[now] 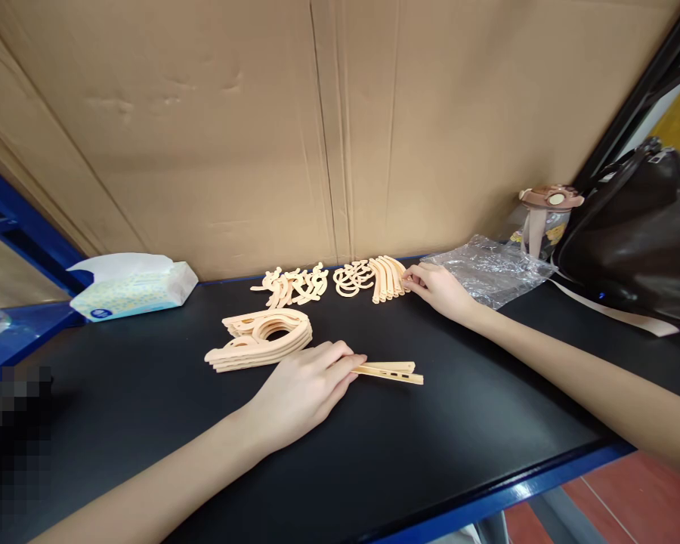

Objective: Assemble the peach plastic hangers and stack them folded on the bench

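My left hand (311, 389) is closed on two slim beige plastic hanger arms (394, 372), which stick out to the right from its fingertips; one shows dark slots along its side. Just behind that hand lies a stack of folded beige plastic hangers (261, 340). My right hand (439, 291) reaches to the right end of a row of curved beige hanger arms (386, 279), its thumb and fingers pinched at the outermost one. Left of that row are beige hook pieces (354, 278) and a pile of smaller curved pieces (295, 285).
A tissue pack (133, 287) sits at the back left of the black table (459, 446). Crumpled clear plastic (487, 264) lies beyond my right hand. A drink bottle (547, 219) and a dark bag (640, 234) stand at right. Cardboard (249, 136) walls the back.
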`<action>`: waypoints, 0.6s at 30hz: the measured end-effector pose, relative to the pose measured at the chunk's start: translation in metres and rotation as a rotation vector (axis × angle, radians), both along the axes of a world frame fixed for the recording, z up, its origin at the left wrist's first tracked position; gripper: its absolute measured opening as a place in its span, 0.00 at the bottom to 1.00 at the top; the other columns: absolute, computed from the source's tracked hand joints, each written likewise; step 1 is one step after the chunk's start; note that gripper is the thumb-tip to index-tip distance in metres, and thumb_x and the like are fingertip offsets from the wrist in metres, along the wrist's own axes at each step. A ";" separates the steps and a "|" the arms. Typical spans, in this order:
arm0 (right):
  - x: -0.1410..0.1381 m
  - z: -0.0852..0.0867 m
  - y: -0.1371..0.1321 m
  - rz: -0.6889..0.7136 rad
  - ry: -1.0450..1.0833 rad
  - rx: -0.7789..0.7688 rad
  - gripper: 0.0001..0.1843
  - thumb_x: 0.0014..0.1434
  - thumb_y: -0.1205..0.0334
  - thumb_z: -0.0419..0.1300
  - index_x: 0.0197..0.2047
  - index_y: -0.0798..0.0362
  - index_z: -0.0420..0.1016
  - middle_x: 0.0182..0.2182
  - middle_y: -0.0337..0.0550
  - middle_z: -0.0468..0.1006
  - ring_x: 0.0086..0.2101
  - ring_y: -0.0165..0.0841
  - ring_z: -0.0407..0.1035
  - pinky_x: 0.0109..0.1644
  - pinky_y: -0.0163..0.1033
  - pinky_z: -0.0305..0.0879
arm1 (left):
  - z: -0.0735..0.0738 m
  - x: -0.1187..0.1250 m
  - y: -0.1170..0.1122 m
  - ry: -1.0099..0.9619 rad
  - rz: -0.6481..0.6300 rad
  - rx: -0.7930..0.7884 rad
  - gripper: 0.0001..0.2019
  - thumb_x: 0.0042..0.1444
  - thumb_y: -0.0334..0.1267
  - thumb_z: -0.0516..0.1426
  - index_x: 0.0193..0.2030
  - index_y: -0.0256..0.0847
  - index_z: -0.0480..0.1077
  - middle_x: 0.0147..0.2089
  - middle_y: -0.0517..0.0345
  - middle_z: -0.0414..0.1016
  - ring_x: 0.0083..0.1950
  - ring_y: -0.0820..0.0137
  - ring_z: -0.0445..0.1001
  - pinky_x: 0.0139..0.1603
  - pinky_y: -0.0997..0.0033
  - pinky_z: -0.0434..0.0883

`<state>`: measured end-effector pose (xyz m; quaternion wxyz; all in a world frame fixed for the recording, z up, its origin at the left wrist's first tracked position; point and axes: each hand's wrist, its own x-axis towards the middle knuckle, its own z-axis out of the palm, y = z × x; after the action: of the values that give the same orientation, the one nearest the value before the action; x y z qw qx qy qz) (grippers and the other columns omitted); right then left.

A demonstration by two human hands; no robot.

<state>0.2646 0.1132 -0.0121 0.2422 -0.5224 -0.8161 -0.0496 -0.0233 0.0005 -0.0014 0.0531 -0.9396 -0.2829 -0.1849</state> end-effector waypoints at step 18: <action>-0.006 0.004 -0.010 0.018 -0.075 0.106 0.22 0.68 0.51 0.44 0.45 0.54 0.75 0.40 0.50 0.76 0.43 0.42 0.68 0.47 0.47 0.58 | 0.001 0.001 0.001 0.008 0.000 0.003 0.14 0.67 0.33 0.46 0.53 0.38 0.68 0.43 0.55 0.74 0.38 0.69 0.74 0.36 0.70 0.72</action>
<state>0.2590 0.1036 -0.0084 0.2390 -0.4993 -0.8255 -0.1100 -0.0221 0.0010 -0.0004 0.0556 -0.9403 -0.2824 -0.1817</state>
